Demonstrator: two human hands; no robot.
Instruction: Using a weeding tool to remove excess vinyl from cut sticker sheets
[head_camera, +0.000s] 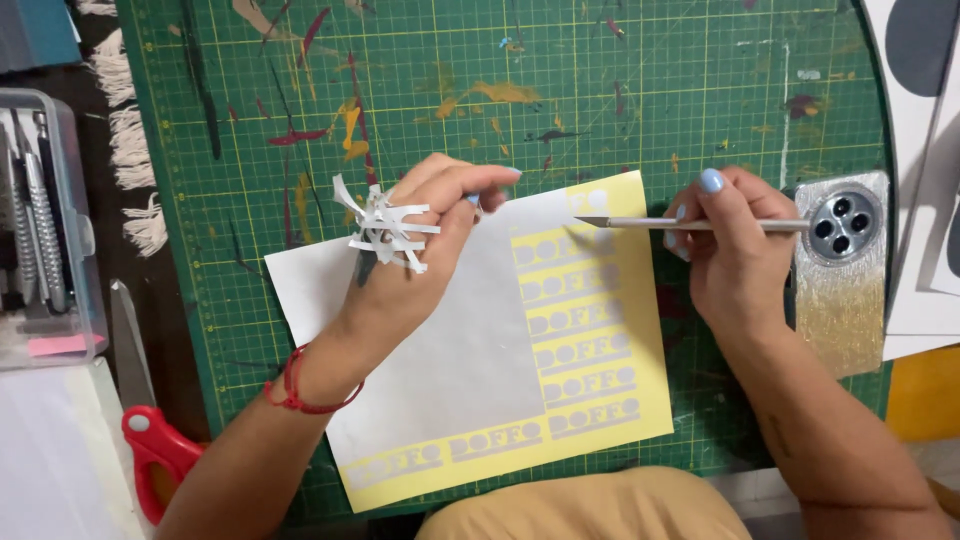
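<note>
The yellow vinyl sheet (590, 400) lies on the green cutting mat (640, 90), partly peeled to grey. The right hand (735, 260), fingers clamped on a craft knife (690, 224), has the blade at the sheet's one o'clock corner. The left hand (420, 250) presses the sheet, fingers together, with white peeled strips (385, 230) stuck to its back. At nine o'clock a clear plastic box (85, 250) holds metal tools; red-handled scissors (150, 440) lie on the worktop at seven.

Red-handled scissors (150, 440) are lying at lower left; a clear tool box (45, 225) is sitting at left; a phone (842, 270) is resting at right.
</note>
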